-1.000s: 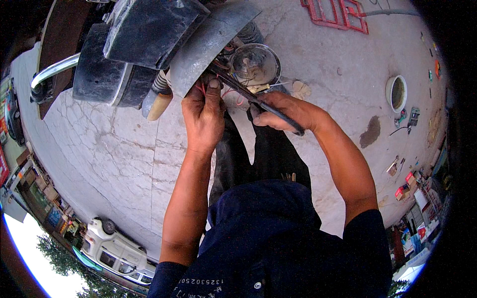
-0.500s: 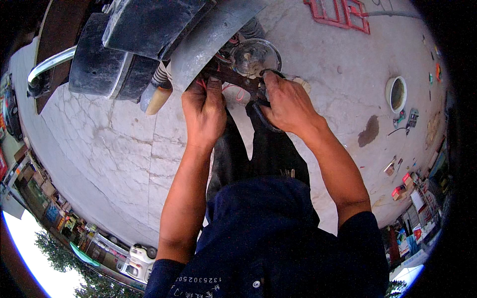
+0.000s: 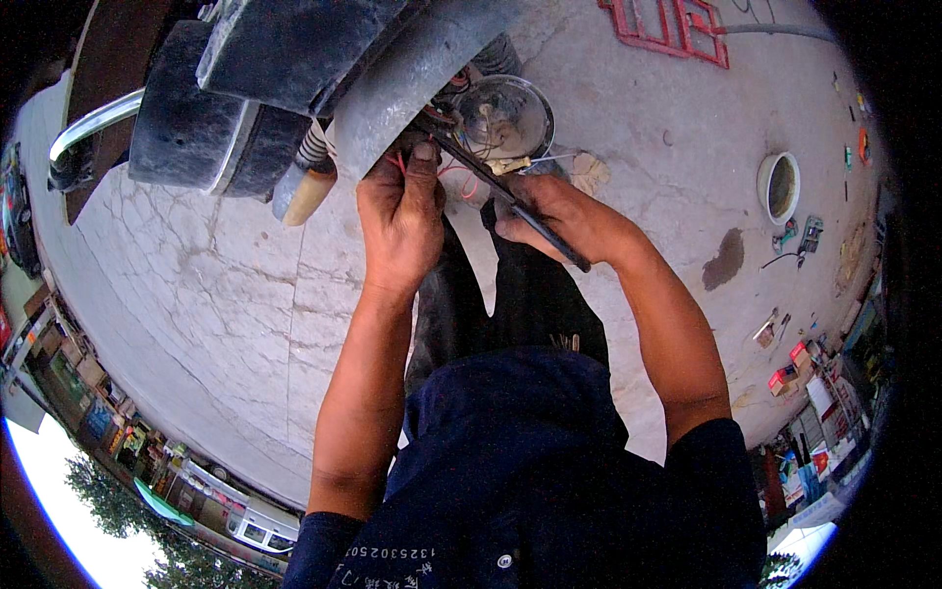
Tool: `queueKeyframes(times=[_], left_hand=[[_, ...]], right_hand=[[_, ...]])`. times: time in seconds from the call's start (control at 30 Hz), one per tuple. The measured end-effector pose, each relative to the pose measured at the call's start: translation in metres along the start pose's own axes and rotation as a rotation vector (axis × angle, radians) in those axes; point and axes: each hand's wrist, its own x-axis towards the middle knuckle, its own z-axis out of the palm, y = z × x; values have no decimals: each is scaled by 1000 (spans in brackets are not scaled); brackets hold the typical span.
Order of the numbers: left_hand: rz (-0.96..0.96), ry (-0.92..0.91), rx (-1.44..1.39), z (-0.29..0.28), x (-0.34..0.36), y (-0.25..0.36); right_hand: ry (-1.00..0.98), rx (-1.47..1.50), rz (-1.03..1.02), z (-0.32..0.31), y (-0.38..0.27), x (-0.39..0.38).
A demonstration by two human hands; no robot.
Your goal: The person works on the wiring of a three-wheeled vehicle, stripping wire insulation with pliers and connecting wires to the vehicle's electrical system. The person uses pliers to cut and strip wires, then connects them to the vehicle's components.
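Note:
My left hand point(image 3: 402, 211) is closed, thumb pressed against the fingers, on thin red wires point(image 3: 396, 162) below a grey curved metal panel point(image 3: 417, 83). Long-handled dark pliers point(image 3: 554, 236) lie across my right hand point(image 3: 564, 211), whose fingers are wrapped round them. Their far end reaches in among the wires beside my left hand; the tips are hidden in shadow. Just beyond my right hand is a yellowish handle point(image 3: 510, 165) with a thin shaft, like a screwdriver. Behind it sits a round, shiny-rimmed bowl-like part point(image 3: 505, 113) with wires around it.
Black vehicle panels point(image 3: 294, 59) and a chrome bar point(image 3: 98, 123) stand at upper left. A red metal frame point(image 3: 677, 29) lies at the top. On the concrete floor to the right are a white bucket point(image 3: 780, 187), a dark stain point(image 3: 724, 260) and scattered tools.
The pliers' handles, spread apart before, now look drawn together and lie slantwise across my right hand. That hand has moved slightly down and the yellowish handle has come into view. My left hand has barely moved.

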Motion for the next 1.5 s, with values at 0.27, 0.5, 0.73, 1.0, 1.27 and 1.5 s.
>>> queueKeyframes(times=[0.27,0.5,0.73,1.0,1.27,1.5], left_hand=[[-26,8,-69,4,-1,4],[-64,13,-117,6,-2,10],[-40,41,-66,3,-1,5],[38,51,87,1,1,-1],[15,41,55,0,0,2],[27,0,-33,1,-1,-1]], right_hand=[[-167,249,143,-10,-7,-1],[-193,332,162,-12,-10,-2],[32,-320,59,-11,-9,-4],[154,-679,137,-29,-27,-3],[11,-410,65,-39,-7,3],[-154,-18,52,-39,-6,3]])
